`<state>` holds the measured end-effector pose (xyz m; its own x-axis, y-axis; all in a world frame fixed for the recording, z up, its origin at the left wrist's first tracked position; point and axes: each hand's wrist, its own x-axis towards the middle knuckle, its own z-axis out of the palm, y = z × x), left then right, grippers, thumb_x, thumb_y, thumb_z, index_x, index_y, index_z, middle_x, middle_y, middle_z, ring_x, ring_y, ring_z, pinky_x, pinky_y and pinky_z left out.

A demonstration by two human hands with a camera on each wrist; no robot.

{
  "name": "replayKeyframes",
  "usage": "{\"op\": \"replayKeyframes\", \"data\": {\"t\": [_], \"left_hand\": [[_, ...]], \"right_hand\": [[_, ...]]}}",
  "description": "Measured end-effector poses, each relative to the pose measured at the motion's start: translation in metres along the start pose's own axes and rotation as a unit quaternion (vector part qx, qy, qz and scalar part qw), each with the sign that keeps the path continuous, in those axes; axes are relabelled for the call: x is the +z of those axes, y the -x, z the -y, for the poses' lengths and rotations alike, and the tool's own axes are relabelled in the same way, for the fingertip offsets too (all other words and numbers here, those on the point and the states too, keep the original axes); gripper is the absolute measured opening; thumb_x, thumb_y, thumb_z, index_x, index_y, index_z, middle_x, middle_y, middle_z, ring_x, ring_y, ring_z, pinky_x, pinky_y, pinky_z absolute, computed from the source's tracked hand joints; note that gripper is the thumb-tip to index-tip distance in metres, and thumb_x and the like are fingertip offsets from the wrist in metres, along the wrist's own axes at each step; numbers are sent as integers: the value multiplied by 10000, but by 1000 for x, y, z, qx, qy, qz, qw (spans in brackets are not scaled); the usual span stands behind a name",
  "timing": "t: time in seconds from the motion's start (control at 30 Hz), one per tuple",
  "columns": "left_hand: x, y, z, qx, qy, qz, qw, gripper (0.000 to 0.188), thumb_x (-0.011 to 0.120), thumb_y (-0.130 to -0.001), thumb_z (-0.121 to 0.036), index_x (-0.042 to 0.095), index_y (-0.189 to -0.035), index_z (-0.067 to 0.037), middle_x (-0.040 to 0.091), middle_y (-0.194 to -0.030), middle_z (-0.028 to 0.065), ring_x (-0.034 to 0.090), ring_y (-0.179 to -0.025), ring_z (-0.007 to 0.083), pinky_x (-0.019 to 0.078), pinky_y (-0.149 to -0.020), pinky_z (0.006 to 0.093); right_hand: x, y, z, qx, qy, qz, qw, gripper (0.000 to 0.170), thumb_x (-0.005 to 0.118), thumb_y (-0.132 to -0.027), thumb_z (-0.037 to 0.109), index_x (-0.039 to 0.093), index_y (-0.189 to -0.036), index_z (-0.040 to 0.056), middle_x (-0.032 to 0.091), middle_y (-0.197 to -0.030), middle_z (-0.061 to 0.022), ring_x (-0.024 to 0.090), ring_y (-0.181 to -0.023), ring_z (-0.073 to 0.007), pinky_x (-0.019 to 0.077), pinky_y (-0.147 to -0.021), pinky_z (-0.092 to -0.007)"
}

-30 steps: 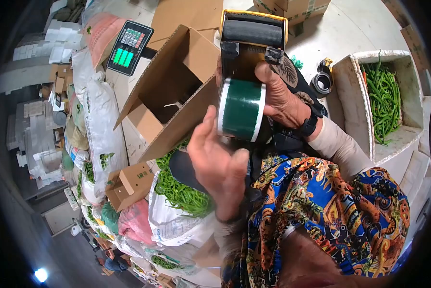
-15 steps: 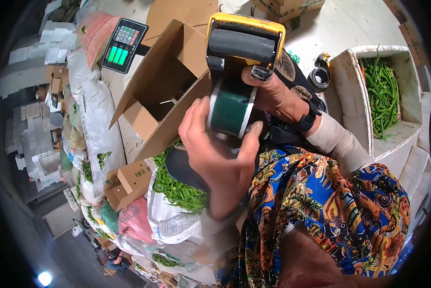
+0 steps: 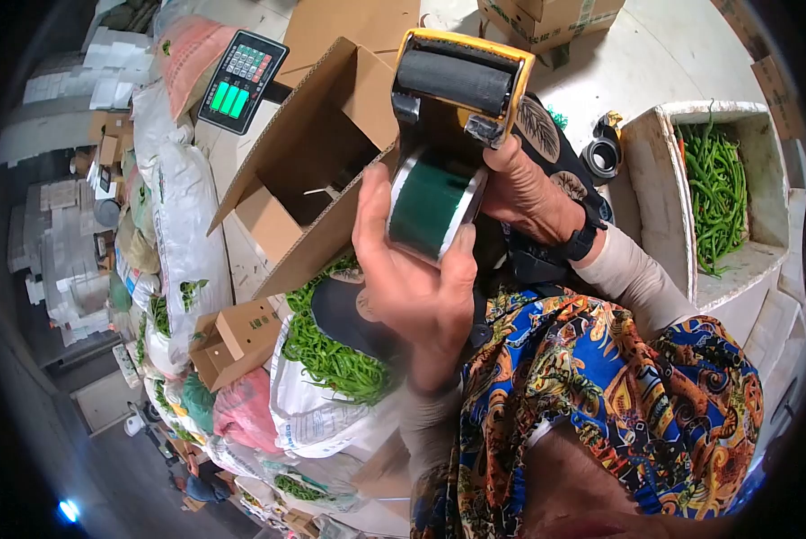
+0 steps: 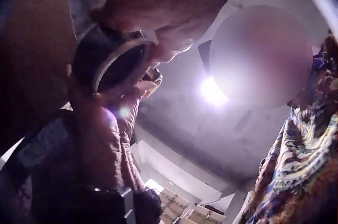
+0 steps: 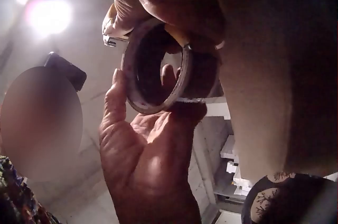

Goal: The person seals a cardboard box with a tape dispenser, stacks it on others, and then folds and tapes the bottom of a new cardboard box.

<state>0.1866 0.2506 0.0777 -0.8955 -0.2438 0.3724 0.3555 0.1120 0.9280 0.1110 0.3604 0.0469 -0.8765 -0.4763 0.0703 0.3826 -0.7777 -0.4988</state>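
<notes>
In the head view a tape dispenser (image 3: pixel 507 56) with a yellow frame and a black roller is held up in front of the chest. Its roll of dark green tape (image 3: pixel 428 205) has white edges. My right hand (image 3: pixel 537 199), with a black wristband, grips the dispenser's side, thumb near the roll. From below, my left hand (image 3: pixel 412 292) holds the tape roll between fingers and thumb. The right wrist view shows the roll's hollow core and rim (image 5: pixel 132 94), cupped by the left hand (image 5: pixel 150 166). The left wrist view is dark, the roll's rim (image 4: pixel 105 71) lying between both hands.
An open cardboard box (image 3: pixel 286 171) stands just left of the hands, beside a scale display (image 3: pixel 243 83). A white crate (image 3: pixel 659 193) of green peppers (image 3: pixel 717 198) is on the right. Sacks (image 3: pixel 192 234), more peppers (image 3: pixel 340 355) and a small box (image 3: pixel 237 341) lie left.
My left hand has come up to the tape roll and closed its fingers and thumb about it. The dispenser has tilted a little; the right hand keeps its grip.
</notes>
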Motion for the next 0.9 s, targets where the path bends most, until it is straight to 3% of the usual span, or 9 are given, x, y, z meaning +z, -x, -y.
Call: {"op": "replayKeyframes", "data": {"t": [0.03, 0.1, 0.13, 0.23, 0.27, 0.43, 0.63, 0.77, 0.9], "left_hand": [[2, 0, -1, 0, -1, -5, 1000, 777, 676, -759, 30, 281, -1427, 63, 345, -1456, 239, 399, -1333, 310, 362, -1094, 408], [7, -4, -5, -80, 109, -75, 988, 686, 613, -932, -296, 301, -1410, 84, 387, -1426, 217, 456, -1283, 306, 327, -1115, 433], [0, -4, 4, -62, 141, -30, 988, 711, 517, -969, -457, 311, -1411, 60, 406, -1416, 193, 457, -1283, 297, 323, -1114, 451], [-3, -4, -7, -205, 351, 3, 914, 576, 563, -964, -192, 288, -1411, 44, 436, -1365, 173, 464, -1250, 234, 356, -1081, 375], [3, -3, -16, -226, 325, -20, 918, 555, 569, -963, -206, 317, -1392, 39, 488, -1288, 146, 507, -1183, 221, 382, -1047, 361], [2, 3, -16, -219, 268, -3, 938, 542, 614, -933, -196, 362, -1342, 57, 513, -1247, 143, 523, -1144, 205, 410, -1011, 353], [-1, 14, 9, -172, 277, -20, 945, 493, 631, -908, -177, 407, -1278, 58, 529, -1210, 129, 533, -1112, 192, 424, -989, 346], [-10, 6, 8, -204, 325, -8, 923, 450, 598, -904, -143, 429, -1263, 69, 563, -1153, 111, 568, -1053, 180, 460, -947, 336], [-6, -2, -14, -275, 315, -37, 908, 412, 588, -903, -124, 481, -1245, 79, 595, -1111, 106, 582, -987, 151, 474, -901, 314]], "right_hand": [[2, 0, 0, -7, 7, -5, 1000, 991, 834, -660, 550, 400, -1389, 38, 522, -1311, -74, 527, -1177, -176, 461, -1005, -348], [-1, 2, 1, -16, 42, -21, 999, 1010, 831, -645, 569, 400, -1390, 42, 522, -1313, -71, 526, -1181, -181, 460, -1007, -363], [-3, 3, 1, -29, 78, -40, 996, 1028, 828, -629, 588, 400, -1391, 47, 522, -1315, -68, 525, -1185, -187, 459, -1009, -377], [-3, 4, -5, -89, 63, -32, 994, 874, 796, -747, 481, 410, -1404, 53, 536, -1343, -113, 548, -1203, -232, 456, -1035, -423], [-6, -4, -6, -100, 55, -15, 993, 935, 804, -715, 522, 402, -1398, 25, 563, -1283, -135, 595, -1120, -230, 520, -956, -388], [-13, -12, -11, -77, -45, -25, 996, 1028, 811, -628, 603, 424, -1374, 11, 596, -1149, -121, 616, -1026, -211, 555, -870, -351], [-20, -12, -13, -87, -46, -12, 995, 949, 837, -672, 515, 434, -1366, 9, 586, -1208, -143, 592, -1098, -230, 512, -959, -370], [-22, -6, -9, -45, 5, 14, 999, 917, 806, -677, 550, 444, -1369, 69, 548, -1294, -33, 521, -1172, -154, 465, -1002, -358], [-2, 6, 4, -44, 60, -19, 997, 894, 826, -696, 508, 446, -1361, 46, 557, -1274, -30, 520, -1150, -129, 460, -975, -328]]}}
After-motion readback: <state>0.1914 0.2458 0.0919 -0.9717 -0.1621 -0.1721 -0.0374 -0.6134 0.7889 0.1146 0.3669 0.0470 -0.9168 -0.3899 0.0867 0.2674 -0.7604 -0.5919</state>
